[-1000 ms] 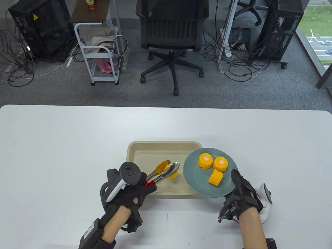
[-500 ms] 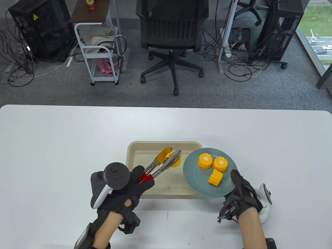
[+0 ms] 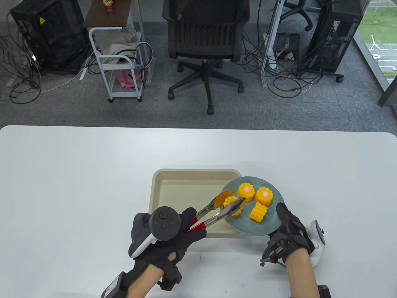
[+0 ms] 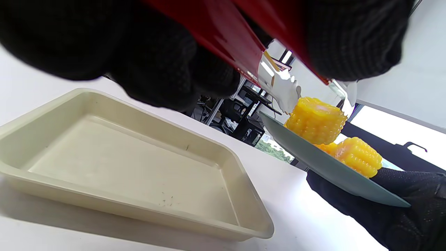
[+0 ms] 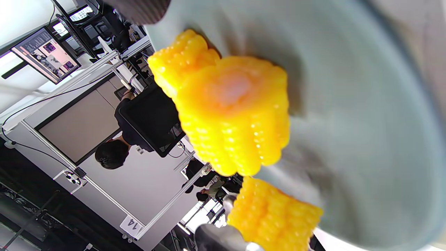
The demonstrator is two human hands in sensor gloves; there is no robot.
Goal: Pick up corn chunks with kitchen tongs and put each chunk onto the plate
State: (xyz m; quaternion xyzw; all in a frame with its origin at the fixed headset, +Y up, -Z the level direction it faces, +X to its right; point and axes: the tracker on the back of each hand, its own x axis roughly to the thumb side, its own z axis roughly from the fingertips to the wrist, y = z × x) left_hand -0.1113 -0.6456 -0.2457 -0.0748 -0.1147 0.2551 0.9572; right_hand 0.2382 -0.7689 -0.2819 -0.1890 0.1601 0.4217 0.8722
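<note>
- Table view, lower centre of the frame: the left hand (image 3: 173, 231) has its fingers wrapped round the red handles of the tongs (image 3: 217, 211), squeezing them together, and that grip is what carries the load.
- From the handles the tongs run up and to the right, their long axis slanting toward the plate (image 3: 273, 223); the steel tips clamp the held corn chunk (image 3: 233, 205) from either side.
- The held chunk sits at the plate's left edge in this view. The left wrist view shows it hanging above the rim, not yet resting on the plate surface, with the flat cut end facing up.
- So the landing spot lies just below and slightly right of the tips, which suggests a short lowering and then a relaxing of the squeeze will do.
- Further right on the plate are three placed chunks: two standing on end (image 3: 245, 192) (image 3: 264, 196) and one lying on its side (image 3: 258, 213). The nearest standing one is just beside the tong tips, so the drop should keep to the plate's left part to avoid knocking it.
- The right hand (image 3: 290, 231), at the lower right of the frame, grasps the plate's near rim, fingers curled over its edge, and holds it tilted and partly over the tray (image 3: 164, 186).
- The tray, left of the plate on the counter (image 3: 77, 173), shows no corn in it, so this looks like the last chunk.
</note>
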